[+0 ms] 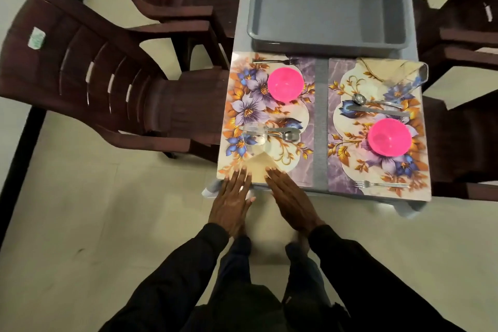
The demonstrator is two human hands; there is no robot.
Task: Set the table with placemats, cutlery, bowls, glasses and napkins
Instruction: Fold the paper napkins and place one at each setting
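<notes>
One cream folded napkin (258, 170) lies at the near edge of the left floral placemat (242, 105), just short of the clear drinking glass (254, 136). Its peak points away from the person, toward that glass. The wide base seems to run left to right along the table edge, though the hands cover most of it. The left hand (233, 198) and right hand (292, 203) both lie flat on the napkin, palms down, fingers straight and close together — pressing it, gripping nothing.

By the look of it, the step in hand is seating and smoothing this setting's napkin. The next move calls for lifting both hands straight up without dragging, so the fold keeps its shape and the tip does not nudge the glass.

Farther out on the same mat, a steel spoon (289, 135) lies by the glass, a bright pink plastic bowl (285, 84) sits behind it, and a steel fork (277, 62) lies at the far edge. Across a grey strip of table (320, 116), the second floral placemat (350, 148) carries its own pink bowl (389, 137), cutlery, and a beige napkin (377, 67) at its far corner. A grey plastic tub (327, 3) stands beyond both mats — dark brown plastic chairs (94, 75) flank the table.
</notes>
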